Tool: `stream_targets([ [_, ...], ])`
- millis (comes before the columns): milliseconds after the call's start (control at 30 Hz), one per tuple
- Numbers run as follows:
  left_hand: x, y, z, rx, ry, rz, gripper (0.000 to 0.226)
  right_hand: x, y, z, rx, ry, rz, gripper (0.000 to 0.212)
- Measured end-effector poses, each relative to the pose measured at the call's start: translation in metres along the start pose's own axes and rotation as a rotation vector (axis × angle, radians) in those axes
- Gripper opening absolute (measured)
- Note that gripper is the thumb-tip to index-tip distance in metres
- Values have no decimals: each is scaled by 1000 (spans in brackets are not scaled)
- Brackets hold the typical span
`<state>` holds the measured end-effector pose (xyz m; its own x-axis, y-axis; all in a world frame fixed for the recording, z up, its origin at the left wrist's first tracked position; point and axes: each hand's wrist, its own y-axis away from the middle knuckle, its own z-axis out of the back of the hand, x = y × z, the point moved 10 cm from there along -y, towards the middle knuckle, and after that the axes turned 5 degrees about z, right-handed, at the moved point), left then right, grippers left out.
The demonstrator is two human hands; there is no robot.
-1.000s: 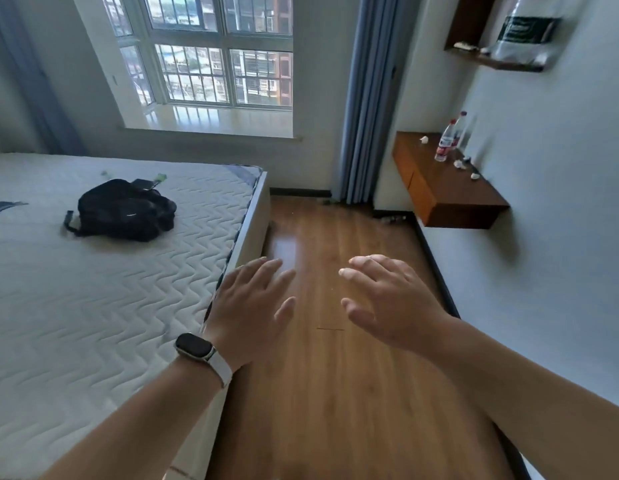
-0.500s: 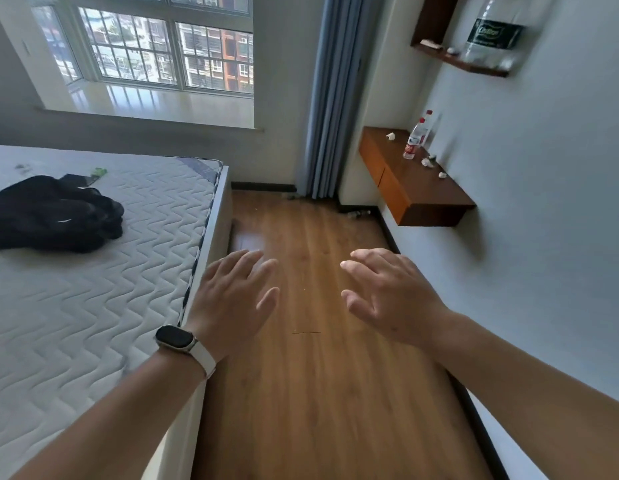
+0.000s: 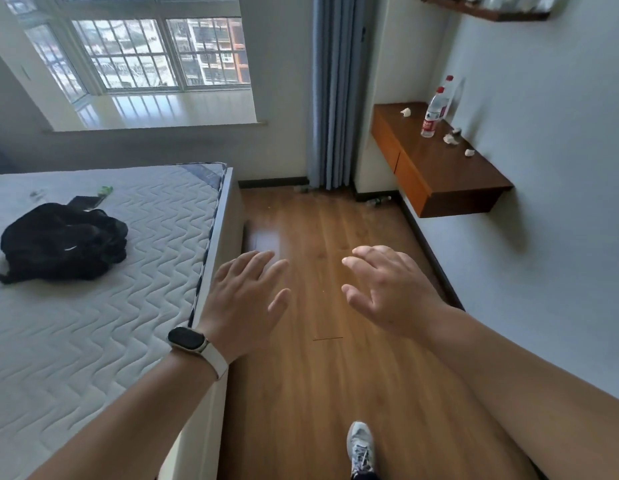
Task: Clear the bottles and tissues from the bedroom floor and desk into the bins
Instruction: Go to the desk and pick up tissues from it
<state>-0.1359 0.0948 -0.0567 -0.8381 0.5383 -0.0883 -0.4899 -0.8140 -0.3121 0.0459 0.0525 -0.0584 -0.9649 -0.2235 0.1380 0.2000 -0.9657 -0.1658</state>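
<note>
Spread wide and holding nothing, left hand (image 3: 245, 303) and right hand (image 3: 391, 289) are hovering over the wooden floor (image 3: 318, 393) beside the mattress (image 3: 93, 323) at left, while upright bottles (image 3: 432, 114) and crumpled tissues (image 3: 451, 139) are sitting well beyond them on the far-right wall desk (image 3: 450, 178), a small floor bottle (image 3: 379, 201) lying near its base.

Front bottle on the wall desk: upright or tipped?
Upright. The front bottle stands on its base on the desk, red cap at the top.
</note>
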Motion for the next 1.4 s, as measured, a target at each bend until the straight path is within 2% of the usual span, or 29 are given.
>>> stream_targets([
  [200, -55, -109, -19, -1, -38, -64, 46, -109, -44, 18, -68, -33, -37, 54],
  [333, -84, -166, -39, 12, -40, -75, 47, -174, -64, 17, -55, -19, -71, 57],
  [667, -110, -259, -69, 9, -39, -151, 46, -256, -108, 30, -110, -11, -120, 52],
  [967, -75, -348, -121, -8, 65, -217, 45, -301, -183, 8, -90, 36, -206, 51],
  [1133, -45, -424, -157, 26, 135, -257, 47, -337, -248, -2, -92, 66, -328, 52],
  [1400, 7, -542, -185, 6, 175, -370, 49, -363, -357, 3, -118, 133, -414, 51],
])
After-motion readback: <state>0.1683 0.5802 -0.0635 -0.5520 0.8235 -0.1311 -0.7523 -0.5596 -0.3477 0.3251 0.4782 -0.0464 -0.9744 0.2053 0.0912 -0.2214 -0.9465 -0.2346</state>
